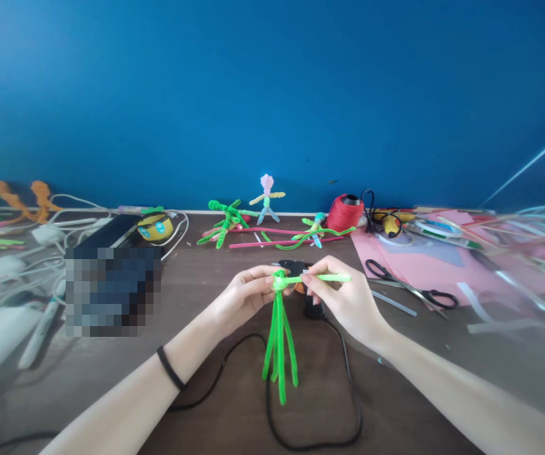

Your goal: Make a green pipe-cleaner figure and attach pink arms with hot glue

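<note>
My left hand [248, 292] pinches the knotted top of a green pipe-cleaner figure [279, 341], whose several straight strands hang down. Light green wraps the figure just under its darker green top. From that wrap a light green pipe cleaner [334, 277] runs to the right, its far part held between the thumb and fingers of my right hand [343, 300]. Partly hidden behind both hands lies a black corded tool [314, 308] with an orange part; it looks like a glue gun.
Finished pipe-cleaner figures [267, 196] and a red thread spool [345, 213] stand by the blue wall. Scissors [410, 287] lie on pink sheets [396, 253] at right. A black cord [348, 354] loops across the table. Cables and a blurred dark item [116, 284] are at left.
</note>
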`<state>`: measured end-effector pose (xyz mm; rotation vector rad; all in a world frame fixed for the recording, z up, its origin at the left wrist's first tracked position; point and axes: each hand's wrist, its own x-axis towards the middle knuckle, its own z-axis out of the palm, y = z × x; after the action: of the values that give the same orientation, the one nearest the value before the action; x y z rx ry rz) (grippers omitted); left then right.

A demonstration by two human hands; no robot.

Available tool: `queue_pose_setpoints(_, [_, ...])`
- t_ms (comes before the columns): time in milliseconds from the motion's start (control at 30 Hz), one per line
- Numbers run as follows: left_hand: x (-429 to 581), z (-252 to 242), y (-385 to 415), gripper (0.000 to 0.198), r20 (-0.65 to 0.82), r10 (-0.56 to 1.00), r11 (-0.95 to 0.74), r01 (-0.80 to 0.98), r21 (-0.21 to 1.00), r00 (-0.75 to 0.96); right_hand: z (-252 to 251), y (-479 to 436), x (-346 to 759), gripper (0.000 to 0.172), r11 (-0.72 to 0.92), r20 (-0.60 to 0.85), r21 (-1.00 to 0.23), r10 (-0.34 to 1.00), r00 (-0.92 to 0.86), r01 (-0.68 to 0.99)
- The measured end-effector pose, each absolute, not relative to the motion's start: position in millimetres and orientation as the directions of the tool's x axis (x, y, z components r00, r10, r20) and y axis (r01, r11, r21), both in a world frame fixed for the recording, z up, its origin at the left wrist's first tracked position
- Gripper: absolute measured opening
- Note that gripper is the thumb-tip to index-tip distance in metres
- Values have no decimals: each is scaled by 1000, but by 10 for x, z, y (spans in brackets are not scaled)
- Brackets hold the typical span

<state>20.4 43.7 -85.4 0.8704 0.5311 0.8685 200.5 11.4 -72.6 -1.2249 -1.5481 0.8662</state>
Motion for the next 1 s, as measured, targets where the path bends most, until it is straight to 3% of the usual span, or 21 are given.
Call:
queue_pose_setpoints(467, [217,-857,416,13,-33,802,355,-432,829,596,-751,175,1994,25,141,125,-970,988,-90,199])
queue_pose_setpoints(1000, [301,-770,352,16,-73,891,266,-383,885,449,-763,179,2002,27,152,139,-956,988,-70,252])
